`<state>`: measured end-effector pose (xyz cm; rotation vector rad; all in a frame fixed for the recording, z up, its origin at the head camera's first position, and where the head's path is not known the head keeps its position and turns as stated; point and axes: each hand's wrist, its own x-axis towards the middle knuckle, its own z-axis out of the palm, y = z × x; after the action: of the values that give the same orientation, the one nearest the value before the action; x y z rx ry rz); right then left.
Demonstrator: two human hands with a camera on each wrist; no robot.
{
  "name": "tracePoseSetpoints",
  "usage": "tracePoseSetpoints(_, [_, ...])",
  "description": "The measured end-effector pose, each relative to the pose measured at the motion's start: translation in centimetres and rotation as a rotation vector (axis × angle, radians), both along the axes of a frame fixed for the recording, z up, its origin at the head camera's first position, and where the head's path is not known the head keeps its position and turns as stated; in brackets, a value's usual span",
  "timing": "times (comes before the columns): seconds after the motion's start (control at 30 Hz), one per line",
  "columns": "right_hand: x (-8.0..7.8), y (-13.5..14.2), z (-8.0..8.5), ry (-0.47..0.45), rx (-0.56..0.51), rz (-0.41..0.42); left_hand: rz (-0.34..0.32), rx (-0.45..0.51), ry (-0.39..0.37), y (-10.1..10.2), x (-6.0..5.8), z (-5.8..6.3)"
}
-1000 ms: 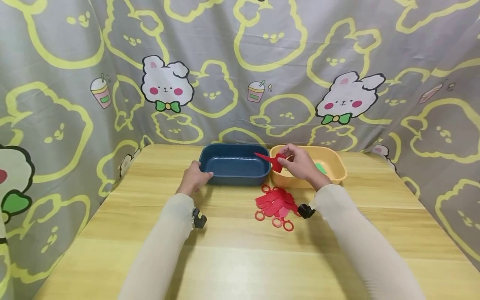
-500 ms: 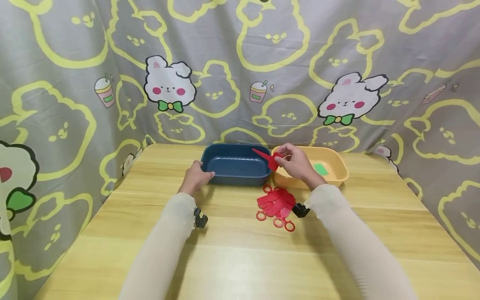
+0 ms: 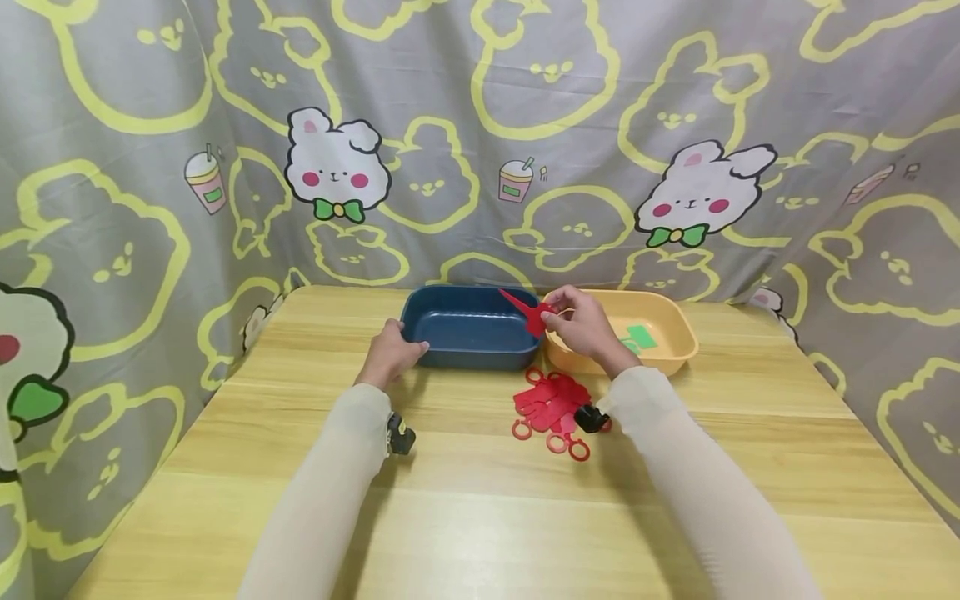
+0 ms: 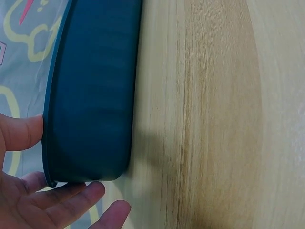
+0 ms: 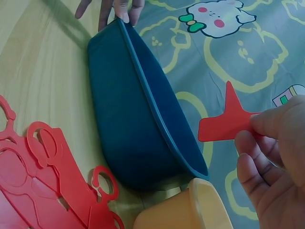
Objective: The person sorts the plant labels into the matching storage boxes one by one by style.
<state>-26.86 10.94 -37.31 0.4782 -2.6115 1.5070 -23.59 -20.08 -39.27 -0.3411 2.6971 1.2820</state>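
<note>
My right hand (image 3: 585, 325) pinches a red T-shaped plant label (image 3: 536, 318) between thumb and fingers. In the head view its pointed stem aims up and left, over the right end of the dark blue bin (image 3: 476, 360). The right wrist view shows the flat head of the label (image 5: 224, 126) apart from the bin. At the bin's left end, my left hand (image 3: 392, 354) holds the rim, thumb on the front side and fingers round the end. The bin's visible inside holds nothing. In front lies a pile of red ring-ended tags (image 3: 551, 404), partly behind the right wrist camera.
A yellow bin (image 3: 684, 354) stands against the blue bin's right side, with green flat pieces (image 3: 642, 337) inside. Both bins sit near the wooden table's (image 3: 465, 508) back edge. A patterned curtain (image 3: 450, 150) hangs behind and along the sides.
My right hand has moved left with the red plant label, from over the yellow bin's left part to the blue bin's right end. More green shows in the yellow bin. My left hand stays put.
</note>
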Motion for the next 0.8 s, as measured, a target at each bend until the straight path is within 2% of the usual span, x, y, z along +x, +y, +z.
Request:
tracePoseSetpoints(0.23, [0.00,-0.25,-0.12,0.008,-0.011,0.001,-0.004,-0.003,0.003,-0.13,-0.18,-0.21])
tracePoseSetpoints(0.47, [-0.20,-0.44,-0.28,-0.022,-0.025,0.008,-0.008,-0.014,0.007,-0.18,-0.30,-0.43])
tracePoseSetpoints(0.8, [-0.04,-0.68,-0.08,-0.001,-0.024,0.029,-0.011,-0.012,0.018,-0.32,-0.46,-0.46])
